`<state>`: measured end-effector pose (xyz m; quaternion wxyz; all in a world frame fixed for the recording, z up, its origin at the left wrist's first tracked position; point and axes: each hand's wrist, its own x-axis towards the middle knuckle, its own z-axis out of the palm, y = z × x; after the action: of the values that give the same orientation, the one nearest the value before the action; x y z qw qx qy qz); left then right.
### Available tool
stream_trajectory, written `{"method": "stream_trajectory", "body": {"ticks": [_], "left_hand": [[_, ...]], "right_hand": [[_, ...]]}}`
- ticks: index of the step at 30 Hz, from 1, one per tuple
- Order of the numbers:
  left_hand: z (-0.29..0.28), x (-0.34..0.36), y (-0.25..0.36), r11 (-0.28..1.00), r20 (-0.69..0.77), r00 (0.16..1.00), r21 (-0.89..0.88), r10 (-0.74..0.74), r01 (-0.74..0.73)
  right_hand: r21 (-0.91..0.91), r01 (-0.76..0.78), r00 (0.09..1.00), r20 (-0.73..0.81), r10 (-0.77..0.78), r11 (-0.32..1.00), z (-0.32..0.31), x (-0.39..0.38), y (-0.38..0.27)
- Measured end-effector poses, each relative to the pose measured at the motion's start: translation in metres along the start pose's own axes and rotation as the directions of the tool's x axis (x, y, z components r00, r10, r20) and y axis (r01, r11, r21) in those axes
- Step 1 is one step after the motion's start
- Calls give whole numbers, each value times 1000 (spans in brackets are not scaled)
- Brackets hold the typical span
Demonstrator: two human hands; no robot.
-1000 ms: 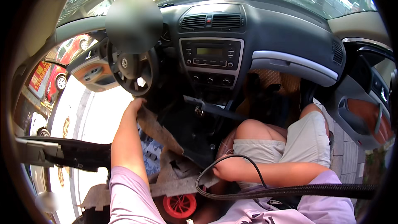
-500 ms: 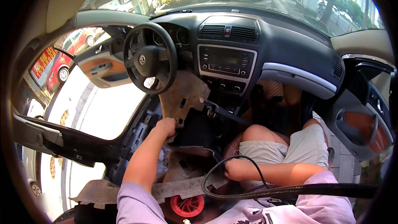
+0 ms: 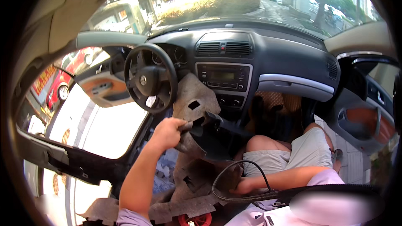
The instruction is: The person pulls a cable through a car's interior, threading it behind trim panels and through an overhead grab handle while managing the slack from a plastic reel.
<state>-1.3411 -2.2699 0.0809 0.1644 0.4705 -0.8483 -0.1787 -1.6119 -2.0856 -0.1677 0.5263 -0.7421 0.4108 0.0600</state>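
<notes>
A large moulded car floor carpet (image 3: 190, 96), with grey-brown felt backing, cut-outs and a black face, stands bent up between the steering wheel and the centre console. My left hand (image 3: 167, 134) is closed around its raised edge. The carpet continues down toward my lap, where my right hand (image 3: 243, 185) is closed at its lower part; its fingertips are partly hidden. A black cable (image 3: 217, 175) loops in front of that hand. Below the carpet's near edge shows a red spoked wheel-like thing (image 3: 195, 219).
The steering wheel (image 3: 150, 77) stands at the left, ahead of the carpet. The dashboard (image 3: 289, 54) runs across the front. The driver's door (image 3: 102, 81) and passenger door (image 3: 364, 121) stand open. Bare floor metal (image 3: 164, 171) shows left of the carpet.
My left hand has raised the carpet edge and drawn it slightly right, uncovering more floor metal. My right hand has moved lower. The view has tilted up, bringing the mirror into sight.
</notes>
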Motion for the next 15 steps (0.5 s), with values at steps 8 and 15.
{"method": "stream_trajectory", "body": {"ticks": [8,15], "left_hand": [[23,9,-64,812,-189,947,-574,-258,107],[2,49,-8,928,-403,887,-365,-227,71]], "right_hand": [[74,-239,969,80,233,968,-86,-84,-23],[502,-234,879,-258,402,833,-139,-231,-32]]}}
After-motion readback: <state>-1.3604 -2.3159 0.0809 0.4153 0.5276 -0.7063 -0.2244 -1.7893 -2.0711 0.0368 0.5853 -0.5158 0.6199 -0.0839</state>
